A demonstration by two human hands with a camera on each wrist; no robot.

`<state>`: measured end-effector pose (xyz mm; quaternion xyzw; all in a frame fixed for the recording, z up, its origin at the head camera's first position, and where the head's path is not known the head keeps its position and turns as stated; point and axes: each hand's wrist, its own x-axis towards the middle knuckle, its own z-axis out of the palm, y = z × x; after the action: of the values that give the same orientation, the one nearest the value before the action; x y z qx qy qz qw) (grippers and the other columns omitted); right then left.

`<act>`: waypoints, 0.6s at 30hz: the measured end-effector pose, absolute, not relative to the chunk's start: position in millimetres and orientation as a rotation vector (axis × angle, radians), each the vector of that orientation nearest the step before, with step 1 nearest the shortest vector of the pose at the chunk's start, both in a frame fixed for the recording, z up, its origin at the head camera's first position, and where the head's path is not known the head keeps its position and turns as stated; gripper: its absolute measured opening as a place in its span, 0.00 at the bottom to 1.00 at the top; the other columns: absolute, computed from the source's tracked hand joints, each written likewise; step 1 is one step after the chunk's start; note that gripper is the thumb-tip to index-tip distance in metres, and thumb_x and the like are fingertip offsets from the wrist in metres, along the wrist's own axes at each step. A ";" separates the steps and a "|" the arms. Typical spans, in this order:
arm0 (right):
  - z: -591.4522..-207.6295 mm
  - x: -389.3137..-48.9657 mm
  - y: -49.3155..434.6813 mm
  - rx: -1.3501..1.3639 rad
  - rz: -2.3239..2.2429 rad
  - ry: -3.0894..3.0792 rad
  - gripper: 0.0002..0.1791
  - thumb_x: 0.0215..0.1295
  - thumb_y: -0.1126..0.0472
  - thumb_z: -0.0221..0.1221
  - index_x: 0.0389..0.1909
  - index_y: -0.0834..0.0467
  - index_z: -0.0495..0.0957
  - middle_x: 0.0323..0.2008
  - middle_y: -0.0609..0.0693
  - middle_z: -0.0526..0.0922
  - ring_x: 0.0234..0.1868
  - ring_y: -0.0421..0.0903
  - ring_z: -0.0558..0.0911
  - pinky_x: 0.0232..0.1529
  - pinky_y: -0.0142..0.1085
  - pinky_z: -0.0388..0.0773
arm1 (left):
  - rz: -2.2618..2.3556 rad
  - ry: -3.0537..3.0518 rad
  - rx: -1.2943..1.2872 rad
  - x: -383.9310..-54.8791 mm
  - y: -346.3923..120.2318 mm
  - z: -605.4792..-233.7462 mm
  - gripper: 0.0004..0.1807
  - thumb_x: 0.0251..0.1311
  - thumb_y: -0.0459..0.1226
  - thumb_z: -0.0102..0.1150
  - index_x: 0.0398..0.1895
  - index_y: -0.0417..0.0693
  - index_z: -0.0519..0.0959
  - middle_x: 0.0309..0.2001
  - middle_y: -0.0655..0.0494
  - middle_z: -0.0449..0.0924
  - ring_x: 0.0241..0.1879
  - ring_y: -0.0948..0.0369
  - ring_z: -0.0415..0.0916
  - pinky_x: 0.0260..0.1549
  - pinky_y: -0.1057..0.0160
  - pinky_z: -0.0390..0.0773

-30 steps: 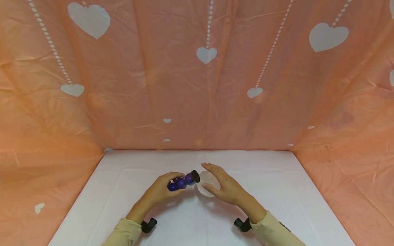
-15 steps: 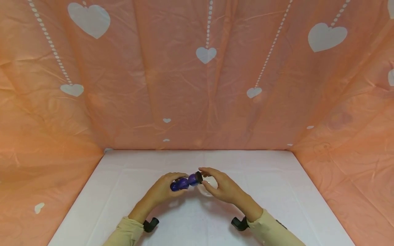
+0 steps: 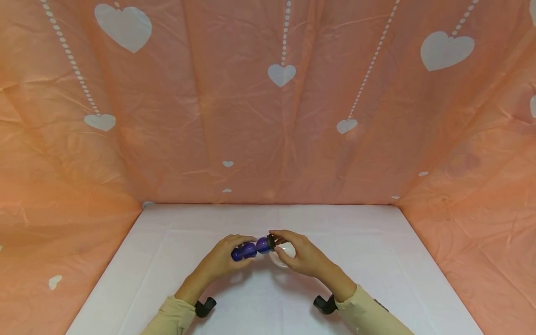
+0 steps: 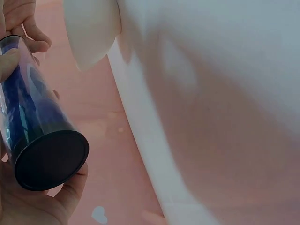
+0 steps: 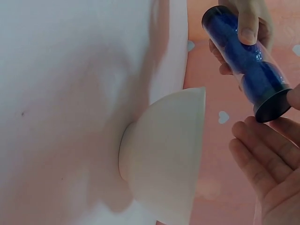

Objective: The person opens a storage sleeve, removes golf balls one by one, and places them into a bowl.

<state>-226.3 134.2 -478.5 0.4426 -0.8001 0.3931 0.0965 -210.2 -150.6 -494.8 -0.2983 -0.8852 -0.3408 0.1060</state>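
Note:
A clear tube (image 3: 250,250) with blue-purple balls inside and dark end caps is held tilted above the table. My left hand (image 3: 222,255) grips its body, thumb on one side and fingers on the other. At the tube's right end, my right hand (image 3: 307,256) pinches the black cap (image 5: 274,107) between thumb and fingertips. In the right wrist view the cap sits on the tube's end. Below and beside the right hand stands a white bowl (image 5: 164,154), partly hidden by that hand in the head view; its inside is mostly out of sight.
A white cloth (image 3: 268,302) covers the table. Orange sheeting (image 3: 247,116) with white hearts rises at the back and both sides. Black curved wrist pieces (image 3: 205,307) stick out from both forearms near the tabletop.
My right hand has come left and its fingers have closed on the tube's black cap. The tube has shifted slightly right and turned a little. The bowl stays in place.

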 end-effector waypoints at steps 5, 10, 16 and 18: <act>-479.2 -228.2 134.3 1.324 1.154 -2.359 0.27 0.69 0.71 0.65 0.69 0.70 0.75 0.57 0.58 0.88 0.50 0.48 0.89 0.56 0.46 0.85 | -1.001 -2.578 -0.890 -210.3 -150.7 -496.7 0.27 0.59 0.39 0.81 0.63 0.52 0.85 0.52 0.55 0.88 0.49 0.56 0.82 0.50 0.53 0.84; -477.9 -229.3 132.2 1.308 1.118 -2.371 0.27 0.65 0.71 0.66 0.67 0.67 0.77 0.53 0.57 0.89 0.47 0.48 0.89 0.53 0.42 0.86 | -1.001 -2.547 -0.894 -211.1 -150.0 -498.1 0.28 0.58 0.39 0.81 0.62 0.52 0.85 0.49 0.56 0.87 0.47 0.59 0.80 0.48 0.55 0.83; -476.2 -229.3 127.3 1.259 1.091 -2.385 0.25 0.61 0.70 0.66 0.61 0.65 0.79 0.47 0.54 0.90 0.44 0.46 0.90 0.50 0.40 0.87 | -1.002 -2.464 -0.935 -213.1 -147.4 -503.4 0.29 0.53 0.35 0.83 0.61 0.49 0.86 0.47 0.55 0.87 0.46 0.57 0.81 0.46 0.56 0.84; -476.7 -229.2 125.9 1.245 1.089 -2.383 0.25 0.59 0.70 0.66 0.60 0.65 0.79 0.46 0.53 0.91 0.44 0.45 0.90 0.50 0.40 0.87 | -1.001 -2.447 -0.939 -213.1 -146.4 -504.2 0.29 0.52 0.34 0.83 0.60 0.48 0.86 0.46 0.55 0.87 0.46 0.57 0.81 0.47 0.56 0.84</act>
<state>-229.2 125.9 -476.7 0.4261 -0.8155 0.3728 0.1201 -213.1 -146.4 -504.2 -0.3301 -0.8599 -0.3518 0.1670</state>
